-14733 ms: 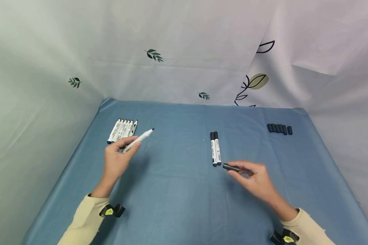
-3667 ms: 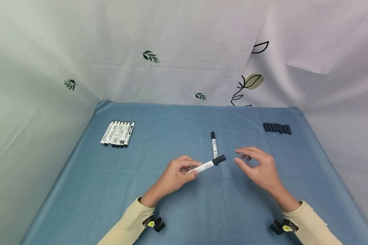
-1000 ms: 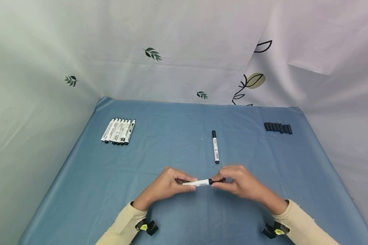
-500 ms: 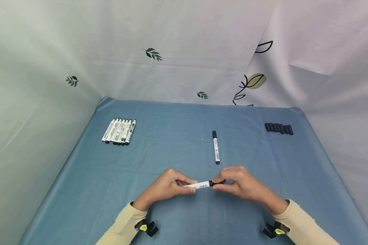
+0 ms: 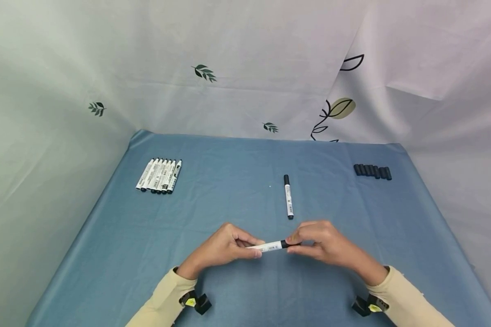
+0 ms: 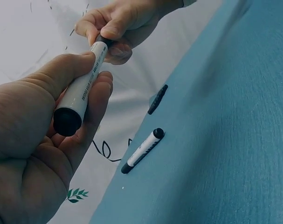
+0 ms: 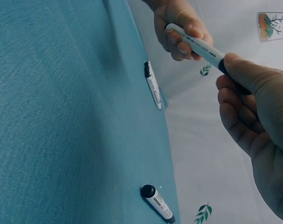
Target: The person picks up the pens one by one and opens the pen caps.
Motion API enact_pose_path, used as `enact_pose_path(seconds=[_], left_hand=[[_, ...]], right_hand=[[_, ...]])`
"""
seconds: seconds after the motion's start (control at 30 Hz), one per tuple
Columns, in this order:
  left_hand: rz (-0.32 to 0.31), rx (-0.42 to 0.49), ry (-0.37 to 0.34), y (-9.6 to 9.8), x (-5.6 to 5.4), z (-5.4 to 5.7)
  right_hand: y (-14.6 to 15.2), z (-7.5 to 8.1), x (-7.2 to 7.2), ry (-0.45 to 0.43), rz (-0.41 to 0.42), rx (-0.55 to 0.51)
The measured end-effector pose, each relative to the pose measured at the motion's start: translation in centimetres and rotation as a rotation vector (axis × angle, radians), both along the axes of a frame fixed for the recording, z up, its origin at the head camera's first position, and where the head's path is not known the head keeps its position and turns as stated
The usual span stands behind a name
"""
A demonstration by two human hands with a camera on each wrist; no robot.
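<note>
Over the near middle of the table, a white marker (image 5: pixel 272 246) is held level between both hands. My left hand (image 5: pixel 225 250) grips the white barrel with thumb and fingers; the black end plug (image 6: pixel 68 122) faces the left wrist camera. My right hand (image 5: pixel 325 243) pinches the black cap (image 5: pixel 284 244) at the other end, its fingers covering most of it. In the right wrist view the cap (image 7: pixel 224 66) meets the white barrel. Just beyond the hands lies another marker (image 5: pixel 288 197), its black cap on and pointing away.
At the back left, several uncapped white markers (image 5: pixel 159 176) lie side by side in a row. Several black caps (image 5: pixel 372 171) form a row at the back right. A blue cloth (image 5: pixel 229 177) covers the table, with a pale printed curtain (image 5: pixel 245 91) behind.
Since the oldest frame, an uncapped marker joined the left row and a cap the right row. One middle marker was picked up; both hands met on it. Lately the right hand shifted slightly right.
</note>
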State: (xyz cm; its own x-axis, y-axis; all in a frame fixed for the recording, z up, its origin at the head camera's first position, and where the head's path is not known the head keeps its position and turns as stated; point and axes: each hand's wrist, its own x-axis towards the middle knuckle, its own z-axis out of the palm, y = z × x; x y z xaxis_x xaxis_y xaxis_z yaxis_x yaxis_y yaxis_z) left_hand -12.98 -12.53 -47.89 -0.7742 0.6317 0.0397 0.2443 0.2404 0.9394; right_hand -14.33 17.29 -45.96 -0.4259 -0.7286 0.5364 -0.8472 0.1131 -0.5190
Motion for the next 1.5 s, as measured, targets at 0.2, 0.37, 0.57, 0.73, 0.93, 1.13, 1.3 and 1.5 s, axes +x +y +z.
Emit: enact_pose_path(seconds=[0.2, 0.37, 0.57, 0.73, 0.93, 1.13, 1.3, 1.5], left_hand=[[0.091, 0.039, -0.019, -1.0, 0.3, 0.4], [0.179, 0.083, -0.009, -1.7, 0.5, 1.3], [0.277, 0.073, 0.040, -2.9, 0.5, 1.2], [0.412, 0.088, 0.098, -4.6, 0.4, 1.3], [0.572, 0.045, 0.263, -7.0, -0.3, 1.9], [0.743, -0.015, 0.407, -10.3, -1.7, 2.9], [0.866, -0.118, 0.480, -13.8, -3.2, 3.4], [0.951, -0.282, 0.540, -17.9, -4.7, 3.3]], right_hand=[[1.4, 0.7, -1.0, 0.087, -0.021, -0.153], [2.5, 1.3, -1.1, 0.038, -0.106, -0.128], [3.1, 1.2, -0.6, 0.011, -0.214, -0.099], [3.6, 1.0, -0.3, -0.001, -0.288, -0.097], [4.3, 0.5, 0.0, 0.007, -0.357, -0.085], [4.7, 0.0, 0.4, -0.050, -0.396, -0.062], [4.7, -0.4, 0.8, -0.065, -0.411, -0.086], [5.0, -0.8, 1.0, -0.049, -0.445, -0.094]])
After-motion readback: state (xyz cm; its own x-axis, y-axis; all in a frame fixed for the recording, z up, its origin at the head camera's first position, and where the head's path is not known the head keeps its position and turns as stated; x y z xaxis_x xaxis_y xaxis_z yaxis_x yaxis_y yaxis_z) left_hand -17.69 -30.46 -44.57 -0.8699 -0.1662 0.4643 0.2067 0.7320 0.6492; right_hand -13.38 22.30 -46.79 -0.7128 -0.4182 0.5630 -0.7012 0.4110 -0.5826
